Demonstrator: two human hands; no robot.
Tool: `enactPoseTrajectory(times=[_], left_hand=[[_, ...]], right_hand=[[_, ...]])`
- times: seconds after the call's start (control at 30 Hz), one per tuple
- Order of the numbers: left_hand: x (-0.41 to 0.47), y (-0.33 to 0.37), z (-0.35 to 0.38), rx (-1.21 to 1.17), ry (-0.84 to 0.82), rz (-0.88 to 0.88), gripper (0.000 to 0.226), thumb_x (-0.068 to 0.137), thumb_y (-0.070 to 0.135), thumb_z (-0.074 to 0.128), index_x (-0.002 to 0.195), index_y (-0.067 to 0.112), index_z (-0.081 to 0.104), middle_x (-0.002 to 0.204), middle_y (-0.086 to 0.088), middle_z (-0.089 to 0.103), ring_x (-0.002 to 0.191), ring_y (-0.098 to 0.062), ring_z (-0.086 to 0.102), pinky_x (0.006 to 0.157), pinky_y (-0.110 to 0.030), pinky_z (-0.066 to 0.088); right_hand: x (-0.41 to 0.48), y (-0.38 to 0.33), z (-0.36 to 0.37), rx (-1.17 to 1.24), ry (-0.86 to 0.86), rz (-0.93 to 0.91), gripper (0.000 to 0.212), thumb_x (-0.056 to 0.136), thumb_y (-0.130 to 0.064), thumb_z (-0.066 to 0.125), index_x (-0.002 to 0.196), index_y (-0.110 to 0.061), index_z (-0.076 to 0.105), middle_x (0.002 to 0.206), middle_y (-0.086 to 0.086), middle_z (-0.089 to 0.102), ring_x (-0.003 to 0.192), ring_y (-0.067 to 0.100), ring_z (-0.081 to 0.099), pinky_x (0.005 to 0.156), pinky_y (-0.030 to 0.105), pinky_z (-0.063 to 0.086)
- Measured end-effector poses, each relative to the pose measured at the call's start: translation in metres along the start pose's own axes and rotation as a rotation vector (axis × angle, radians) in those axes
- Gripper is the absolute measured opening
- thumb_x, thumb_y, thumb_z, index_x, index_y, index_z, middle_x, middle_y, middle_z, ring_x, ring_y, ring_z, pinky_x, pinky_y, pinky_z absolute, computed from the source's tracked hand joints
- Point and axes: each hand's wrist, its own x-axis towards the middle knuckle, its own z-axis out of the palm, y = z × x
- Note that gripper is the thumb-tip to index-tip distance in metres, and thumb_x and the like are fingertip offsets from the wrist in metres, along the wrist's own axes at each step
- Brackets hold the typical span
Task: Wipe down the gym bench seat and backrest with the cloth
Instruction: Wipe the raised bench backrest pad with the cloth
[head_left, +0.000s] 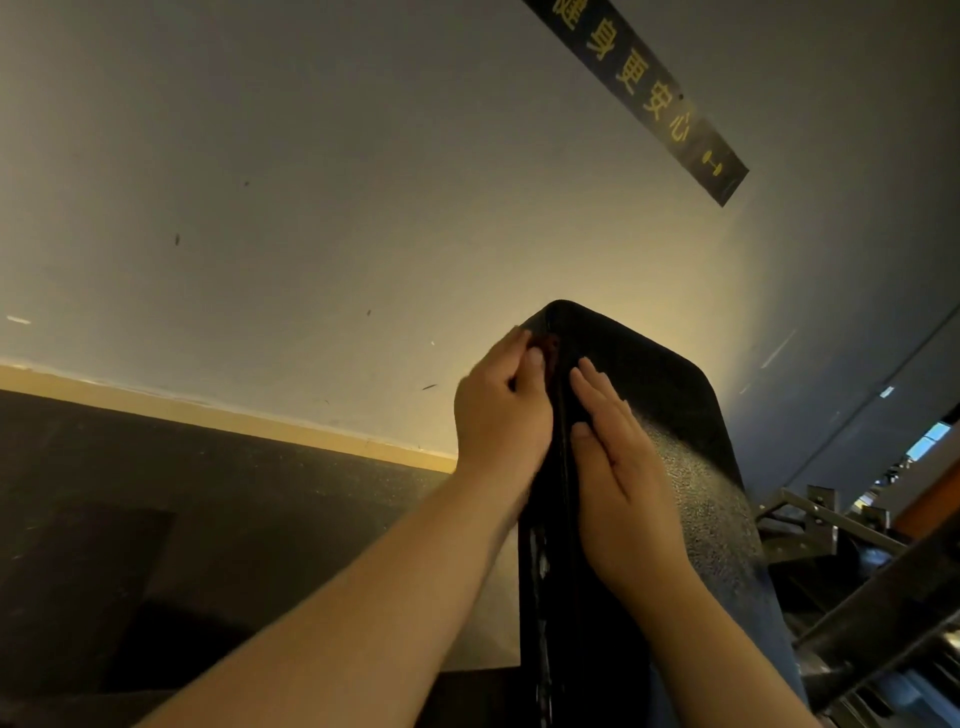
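Cloth (549, 344), mostly hidden, gripped by left hand (501, 410); right hand (618, 467) flat on backrest (680, 410).

On the backrest (691, 415), left hand (498, 410) curls round its left edge, right hand (623, 478) lies flat.

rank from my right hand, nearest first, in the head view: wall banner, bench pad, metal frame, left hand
1. bench pad, under the right hand.
2. left hand, gripping the cloth, just left at the pad's edge.
3. metal frame, lower right.
4. wall banner, high up.
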Motion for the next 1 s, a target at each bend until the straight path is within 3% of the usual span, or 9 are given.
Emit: enactPoseTrajectory(times=[0.1,0.2,0.27,0.4,0.5,0.57,0.83,0.93,1.0], left_hand=[[0.002,-0.01,0.002,-0.029,-0.031,0.027,0.033,0.106,0.038,0.041,0.131,0.033,0.062,0.13,0.011,0.064,0.122,-0.008,0.059,0.105,-0.034,0.05],[-0.059,-0.021,-0.007,-0.051,-0.043,0.011,0.037,0.106,0.045,0.034,0.14,0.052,0.043,0.146,0.034,0.038,0.131,0.017,0.037,0.098,0.0,0.034],[-0.089,-0.023,-0.012,-0.094,-0.055,-0.002,0.041,0.102,0.047,0.033,0.142,0.055,0.037,0.145,0.041,0.032,0.129,0.024,0.031,0.093,0.006,0.031],[-0.029,-0.002,-0.003,0.017,-0.067,0.07,0.033,0.108,0.034,0.036,0.138,0.047,0.044,0.127,0.038,0.044,0.116,0.023,0.042,0.097,-0.002,0.033],[0.044,0.018,0.013,0.01,-0.067,0.02,0.038,0.109,0.03,0.037,0.143,0.029,0.051,0.143,0.013,0.052,0.128,-0.003,0.048,0.109,-0.025,0.039],[0.056,0.022,0.016,0.004,-0.077,0.022,0.04,0.108,0.028,0.037,0.145,0.027,0.051,0.146,0.007,0.052,0.134,-0.011,0.047,0.114,-0.033,0.039],[-0.093,-0.02,-0.01,0.004,-0.123,0.155,0.043,0.103,0.051,0.029,0.146,0.054,0.03,0.152,0.04,0.024,0.142,0.016,0.019,0.12,-0.02,0.024],[-0.053,-0.01,-0.005,0.052,-0.112,0.148,0.043,0.107,0.039,0.033,0.149,0.043,0.036,0.148,0.035,0.031,0.136,0.018,0.026,0.12,-0.025,0.028],[-0.011,0.003,-0.001,0.08,-0.108,0.124,0.044,0.109,0.035,0.033,0.152,0.036,0.036,0.154,0.023,0.034,0.142,0.006,0.029,0.122,-0.036,0.029]], right_hand=[[-0.001,0.002,-0.002,0.012,0.005,0.001,0.052,0.099,-0.035,0.032,0.151,-0.041,0.036,0.155,-0.035,0.026,0.145,-0.015,0.015,0.118,0.017,0.014],[-0.001,0.0,-0.001,0.008,0.01,0.004,0.052,0.097,-0.036,0.031,0.148,-0.045,0.035,0.149,-0.044,0.023,0.143,-0.019,0.014,0.117,0.015,0.013],[-0.001,-0.001,0.0,0.01,0.011,0.002,0.051,0.097,-0.037,0.031,0.147,-0.046,0.033,0.144,-0.049,0.021,0.141,-0.021,0.012,0.118,0.016,0.013],[-0.002,0.0,0.0,0.023,0.011,-0.006,0.053,0.098,-0.033,0.033,0.15,-0.039,0.036,0.151,-0.039,0.026,0.144,-0.016,0.016,0.122,0.022,0.015],[-0.003,0.001,0.0,0.042,0.01,-0.006,0.052,0.099,-0.032,0.034,0.15,-0.039,0.038,0.155,-0.033,0.029,0.145,-0.013,0.017,0.124,0.03,0.019],[-0.001,0.003,0.0,0.065,0.016,0.002,0.052,0.098,-0.032,0.036,0.149,-0.04,0.04,0.155,-0.033,0.031,0.145,-0.012,0.019,0.124,0.037,0.023],[0.0,0.005,0.001,0.12,0.038,0.012,0.049,0.097,-0.031,0.034,0.143,-0.046,0.043,0.151,-0.037,0.035,0.144,-0.011,0.025,0.122,0.041,0.028],[-0.001,0.003,0.001,0.138,0.05,0.018,0.049,0.097,-0.03,0.035,0.142,-0.044,0.045,0.151,-0.033,0.038,0.144,-0.01,0.027,0.122,0.04,0.028],[-0.001,0.003,0.0,0.136,0.056,0.022,0.05,0.097,-0.03,0.035,0.143,-0.044,0.045,0.152,-0.032,0.038,0.144,-0.01,0.027,0.122,0.04,0.028]])
